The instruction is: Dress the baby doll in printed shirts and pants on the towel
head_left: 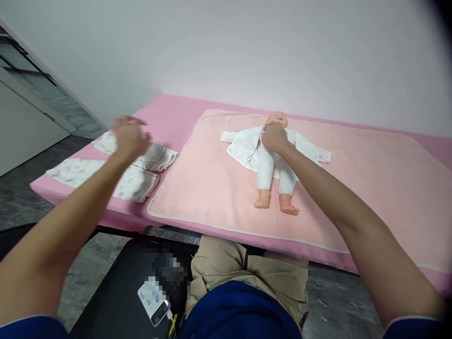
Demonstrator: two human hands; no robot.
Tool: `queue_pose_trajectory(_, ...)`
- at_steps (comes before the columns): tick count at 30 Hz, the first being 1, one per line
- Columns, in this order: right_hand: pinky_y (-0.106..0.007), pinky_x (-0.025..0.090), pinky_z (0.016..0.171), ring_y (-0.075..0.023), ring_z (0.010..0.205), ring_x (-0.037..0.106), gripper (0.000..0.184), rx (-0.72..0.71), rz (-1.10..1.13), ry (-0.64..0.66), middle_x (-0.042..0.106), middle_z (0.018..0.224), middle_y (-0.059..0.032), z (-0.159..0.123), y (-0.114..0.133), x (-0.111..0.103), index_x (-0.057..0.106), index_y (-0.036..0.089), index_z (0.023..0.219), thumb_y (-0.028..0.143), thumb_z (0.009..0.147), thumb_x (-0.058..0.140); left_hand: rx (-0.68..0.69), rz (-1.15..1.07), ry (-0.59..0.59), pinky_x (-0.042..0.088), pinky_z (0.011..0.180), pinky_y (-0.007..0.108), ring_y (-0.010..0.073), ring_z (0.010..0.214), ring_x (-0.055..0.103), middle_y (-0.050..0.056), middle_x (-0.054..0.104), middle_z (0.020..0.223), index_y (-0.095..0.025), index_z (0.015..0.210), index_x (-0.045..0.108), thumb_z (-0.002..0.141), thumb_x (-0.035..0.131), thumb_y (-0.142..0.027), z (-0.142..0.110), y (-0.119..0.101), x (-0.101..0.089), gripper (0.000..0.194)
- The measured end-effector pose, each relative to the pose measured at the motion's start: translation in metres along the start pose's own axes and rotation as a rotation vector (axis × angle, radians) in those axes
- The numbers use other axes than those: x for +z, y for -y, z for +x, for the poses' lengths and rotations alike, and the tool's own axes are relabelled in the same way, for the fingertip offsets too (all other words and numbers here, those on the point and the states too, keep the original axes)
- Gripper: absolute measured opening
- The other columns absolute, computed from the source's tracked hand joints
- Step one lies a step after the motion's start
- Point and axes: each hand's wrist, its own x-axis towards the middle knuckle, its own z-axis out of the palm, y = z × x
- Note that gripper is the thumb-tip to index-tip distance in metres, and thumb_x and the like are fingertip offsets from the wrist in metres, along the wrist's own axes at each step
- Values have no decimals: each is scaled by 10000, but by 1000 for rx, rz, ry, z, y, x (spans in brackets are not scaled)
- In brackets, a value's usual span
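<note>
A baby doll (265, 169) lies on its back on a peach blanket (197, 183), its head toward the wall. It has white leggings on, and a white baby jacket (243, 148) is spread around its torso with the sleeves out sideways. Closed fingers of my right hand (274, 136) are at the doll's upper chest, at the jacket's neck edge; the fingertips are partly hidden. My left hand (130, 136), slightly blurred, hovers over folded white baby clothes (136, 184) with its fingers apart and nothing in them.
The blanket covers much of a pink-sheeted bed (169, 110) against a pale wall. More folded printed cloth (76, 172) lies at the bed's left end. Below, a black chair (116, 287) holds a white power bank (153, 301) with a cable, beside my legs.
</note>
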Motion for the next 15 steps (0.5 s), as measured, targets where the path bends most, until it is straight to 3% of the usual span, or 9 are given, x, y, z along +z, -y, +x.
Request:
queue_pose_trajectory(2,-493,468,1119,-365,1337,589,433,1,-40,18,691,1368,-313,5,-5,8,741,47,1273,273,1065,436,210,69,-67,213,1291,620,388,1560,326,185,546,1607,-140,1353,583,1036,543,-504,16,-81,50,484)
queue_pose_trajectory(4,-509,456,1140,-384,1387,561,476,-7,-96,64,664,1441,-305,7,-8,12,723,34,1371,169,1037,412,398,27,-1,277,1269,594,405,1536,399,207,545,1623,-178,1380,599,1036,572,-469,27,-161,103,451)
queue_pose_trajectory(6,-513,452,1155,-396,1421,541,521,-19,-122,102,648,1496,-277,8,-12,13,707,56,1446,133,1021,415,479,-25,38,326,1236,581,426,1492,446,231,561,1593,-161,1426,583,1030,582,-510,33,-228,153,528)
queue_pose_trajectory(8,-498,450,1171,-387,1428,541,525,-42,-110,120,643,1522,-246,8,-18,12,713,95,1471,158,1041,418,453,-62,41,329,1230,573,439,1471,452,267,558,1578,-108,1479,543,1023,580,-463,37,-274,193,580)
queue_pose_trajectory(11,-495,438,1201,-375,1456,530,548,-84,-83,143,629,1562,-220,8,-30,12,694,117,1520,186,1079,376,346,-107,16,281,1251,580,445,1447,448,290,555,1561,-76,1505,505,1019,541,-356,43,-301,232,561)
queue_pose_trajectory(15,-490,408,1254,-356,1493,518,549,-114,-47,163,629,1577,-210,17,-40,15,670,115,1553,240,1078,427,311,-141,-13,264,1253,582,439,1414,451,266,568,1526,-102,1516,508,1040,508,-385,53,-293,252,554)
